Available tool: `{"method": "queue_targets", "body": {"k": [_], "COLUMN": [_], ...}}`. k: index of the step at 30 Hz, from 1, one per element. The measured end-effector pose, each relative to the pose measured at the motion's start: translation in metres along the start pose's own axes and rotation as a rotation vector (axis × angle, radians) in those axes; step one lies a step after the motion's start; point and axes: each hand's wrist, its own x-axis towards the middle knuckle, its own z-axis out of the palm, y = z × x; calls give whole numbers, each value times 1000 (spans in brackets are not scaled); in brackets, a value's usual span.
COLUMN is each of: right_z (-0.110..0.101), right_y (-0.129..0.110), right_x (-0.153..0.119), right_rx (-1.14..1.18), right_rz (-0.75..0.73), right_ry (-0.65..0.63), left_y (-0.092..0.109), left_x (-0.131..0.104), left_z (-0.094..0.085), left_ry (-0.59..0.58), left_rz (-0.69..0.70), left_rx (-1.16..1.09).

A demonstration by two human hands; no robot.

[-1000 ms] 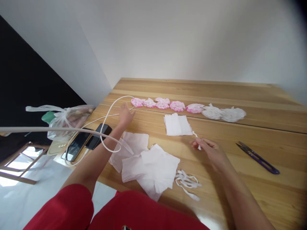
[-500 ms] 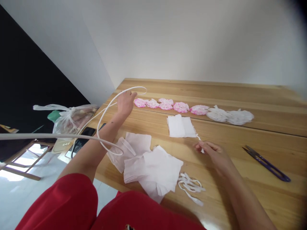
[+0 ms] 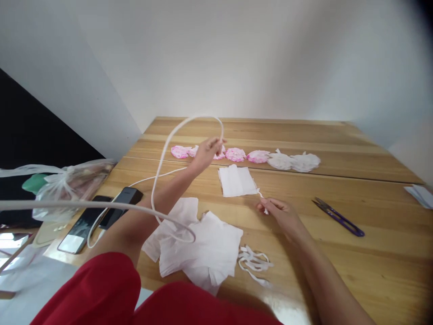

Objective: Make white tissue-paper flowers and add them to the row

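Observation:
My left hand (image 3: 207, 152) is raised over the row of paper flowers, fingers curled on a white cable (image 3: 165, 146) that loops up in front of me. Beneath and beside it are pink-edged paper flowers (image 3: 236, 154); the hand partly hides some. White paper flowers (image 3: 293, 162) continue the row rightward. My right hand (image 3: 279, 213) pinches a thin twisted white strip (image 3: 261, 195) at the lower right corner of a small stack of white tissue paper (image 3: 237, 181). Below lie loose white tissue sheets (image 3: 206, 246) and a tangle of white strips (image 3: 254, 261).
Purple-handled thread snips (image 3: 338, 216) lie right of my right hand. At the table's left edge are a phone (image 3: 76, 234), a black power bank (image 3: 123, 205) and a tied plastic bag (image 3: 72, 185). Folded white paper (image 3: 421, 195) lies far right. A wall stands behind the table.
My left hand has moved right along the flower row, and the cable loop has shifted with it. The right hand keeps its pinch by the tissue stack. The view has turned slightly.

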Motion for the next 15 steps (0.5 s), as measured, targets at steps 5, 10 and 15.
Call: {"method": "queue_targets", "body": {"k": [5,10,15], "right_z": [0,0,1], "right_y": [-1,2,5], "right_x": [-1,-1,1], "right_rx": [-6,-40,-59], "right_rz": [-8,-8,-9], "right_ry": [7,-17,-19], "left_y": [-16,-28,-42], "left_x": [-44,-36,-10], "left_z": [8,-39,-96], "left_ry": [-279,196,548], "left_rz": [-160,-332,-570], "left_rx": [273,126,-30]}}
